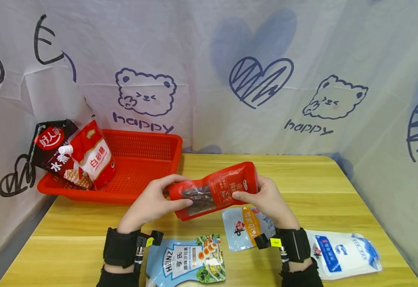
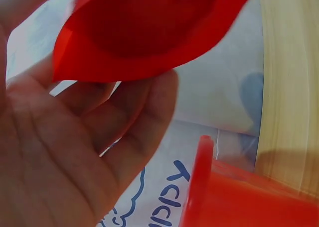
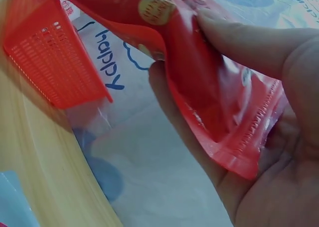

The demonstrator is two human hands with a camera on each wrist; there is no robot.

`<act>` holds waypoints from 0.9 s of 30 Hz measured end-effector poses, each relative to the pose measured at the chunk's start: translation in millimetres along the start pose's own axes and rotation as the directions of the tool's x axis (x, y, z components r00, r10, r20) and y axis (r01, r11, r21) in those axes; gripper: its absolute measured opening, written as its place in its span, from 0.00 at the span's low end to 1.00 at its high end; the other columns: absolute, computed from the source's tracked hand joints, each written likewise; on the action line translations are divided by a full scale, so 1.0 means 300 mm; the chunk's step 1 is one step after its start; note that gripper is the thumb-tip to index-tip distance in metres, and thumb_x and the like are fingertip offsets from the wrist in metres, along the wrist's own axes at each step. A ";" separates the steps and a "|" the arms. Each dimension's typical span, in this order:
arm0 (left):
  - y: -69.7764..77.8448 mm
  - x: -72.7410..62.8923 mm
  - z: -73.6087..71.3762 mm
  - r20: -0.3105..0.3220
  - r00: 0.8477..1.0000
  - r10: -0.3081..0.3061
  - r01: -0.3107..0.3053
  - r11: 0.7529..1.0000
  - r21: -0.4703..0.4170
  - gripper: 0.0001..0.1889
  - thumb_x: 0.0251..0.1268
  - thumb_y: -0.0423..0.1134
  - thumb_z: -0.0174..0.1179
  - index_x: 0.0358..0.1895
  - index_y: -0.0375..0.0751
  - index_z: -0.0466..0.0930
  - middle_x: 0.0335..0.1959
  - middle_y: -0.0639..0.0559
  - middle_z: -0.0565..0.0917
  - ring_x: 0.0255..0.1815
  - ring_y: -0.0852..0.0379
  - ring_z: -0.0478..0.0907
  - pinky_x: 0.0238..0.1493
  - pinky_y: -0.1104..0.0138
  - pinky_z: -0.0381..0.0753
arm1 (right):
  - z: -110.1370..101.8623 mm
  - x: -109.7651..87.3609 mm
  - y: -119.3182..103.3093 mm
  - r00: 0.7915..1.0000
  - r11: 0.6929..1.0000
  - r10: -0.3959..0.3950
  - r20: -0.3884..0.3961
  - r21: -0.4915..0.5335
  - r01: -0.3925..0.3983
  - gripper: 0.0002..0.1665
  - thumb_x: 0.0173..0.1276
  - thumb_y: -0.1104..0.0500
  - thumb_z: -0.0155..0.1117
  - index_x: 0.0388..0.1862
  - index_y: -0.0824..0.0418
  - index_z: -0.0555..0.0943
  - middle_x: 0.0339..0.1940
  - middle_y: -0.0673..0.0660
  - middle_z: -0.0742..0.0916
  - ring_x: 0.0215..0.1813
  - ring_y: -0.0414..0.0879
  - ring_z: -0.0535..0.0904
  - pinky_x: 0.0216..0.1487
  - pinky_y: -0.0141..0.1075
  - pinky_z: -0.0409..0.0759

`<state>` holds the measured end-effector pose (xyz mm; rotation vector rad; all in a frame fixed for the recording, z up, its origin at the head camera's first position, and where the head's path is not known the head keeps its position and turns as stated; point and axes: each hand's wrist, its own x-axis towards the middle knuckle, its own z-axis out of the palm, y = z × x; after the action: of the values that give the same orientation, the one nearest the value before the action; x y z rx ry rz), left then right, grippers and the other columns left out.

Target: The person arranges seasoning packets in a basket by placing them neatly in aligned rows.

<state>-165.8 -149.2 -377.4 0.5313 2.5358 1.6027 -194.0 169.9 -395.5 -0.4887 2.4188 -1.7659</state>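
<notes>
A red food pouch (image 1: pixel 227 187) with a clear window showing dark contents is held above the table, tilted up toward the right. My left hand (image 1: pixel 155 203) grips its left end, thumb across the front and fingers behind. At the other end, my right hand (image 1: pixel 270 199) holds the pouch between thumb and fingers. The left wrist view shows the red pouch's end (image 2: pixel 149 33) against the left fingers. In the right wrist view the crimped end of the pouch (image 3: pixel 239 147) lies in the right palm.
A red basket (image 1: pixel 144 159) at the back left holds a black seasoning bag (image 1: pixel 51 147) and a red-and-white sugar pouch (image 1: pixel 95 157). On the table lie a Heinz pouch (image 1: pixel 187 259), a light-blue and yellow packet (image 1: pixel 237 229) and a white-and-blue bag (image 1: pixel 345 253).
</notes>
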 end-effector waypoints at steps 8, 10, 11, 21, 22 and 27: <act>-0.004 0.001 0.012 0.087 0.996 -0.003 -0.005 0.996 0.085 0.26 0.62 0.39 0.75 0.64 0.49 0.80 0.54 0.47 0.83 0.51 0.46 0.79 0.48 0.58 0.86 | 0.003 -0.004 -0.020 0.999 0.999 0.035 0.035 -0.037 -0.034 0.30 0.64 0.51 0.80 0.61 0.61 0.82 0.53 0.58 0.89 0.49 0.54 0.86 0.51 0.47 0.87; -0.004 0.001 0.013 0.079 0.997 -0.001 -0.005 0.997 0.076 0.26 0.63 0.40 0.75 0.64 0.49 0.80 0.54 0.47 0.83 0.51 0.46 0.80 0.48 0.57 0.86 | 0.007 -0.003 -0.022 0.999 0.999 0.041 0.009 -0.012 -0.041 0.30 0.65 0.52 0.79 0.62 0.61 0.82 0.54 0.59 0.89 0.50 0.55 0.85 0.52 0.48 0.86; -0.003 0.001 0.014 0.073 0.997 0.001 -0.006 0.998 0.069 0.26 0.63 0.40 0.74 0.64 0.49 0.80 0.54 0.47 0.83 0.51 0.46 0.80 0.48 0.57 0.86 | 0.009 -0.002 -0.023 0.999 0.999 0.042 -0.010 0.006 -0.042 0.30 0.65 0.53 0.79 0.63 0.61 0.81 0.54 0.60 0.89 0.51 0.55 0.85 0.52 0.48 0.86; 0.009 0.001 0.015 -0.022 0.999 0.025 -0.025 0.999 0.038 0.26 0.65 0.38 0.73 0.65 0.49 0.77 0.56 0.47 0.83 0.52 0.47 0.81 0.50 0.56 0.86 | 0.063 0.009 -0.017 0.988 0.948 -0.026 -0.151 0.309 0.072 0.33 0.70 0.59 0.73 0.72 0.59 0.74 0.62 0.59 0.85 0.60 0.56 0.81 0.56 0.46 0.85; 0.010 0.001 0.016 -0.026 0.999 0.031 -0.030 0.999 0.032 0.26 0.65 0.38 0.73 0.65 0.48 0.77 0.56 0.47 0.83 0.52 0.47 0.81 0.50 0.56 0.86 | 0.071 0.010 -0.017 0.987 0.935 -0.042 -0.152 0.342 0.092 0.32 0.71 0.59 0.72 0.72 0.59 0.74 0.63 0.58 0.85 0.61 0.55 0.81 0.57 0.46 0.85; 0.010 0.011 0.029 -0.043 0.998 0.039 -0.040 0.999 -0.008 0.26 0.66 0.38 0.72 0.65 0.45 0.74 0.59 0.46 0.82 0.54 0.45 0.82 0.52 0.54 0.86 | 0.116 0.016 -0.023 0.985 0.898 -0.107 -0.137 0.412 0.155 0.33 0.72 0.61 0.70 0.74 0.59 0.71 0.65 0.56 0.84 0.61 0.53 0.82 0.59 0.46 0.84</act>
<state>-166.0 -139.7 -378.3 0.5555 2.5633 1.6555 -187.7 134.9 -399.6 -0.5211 2.0091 -2.3491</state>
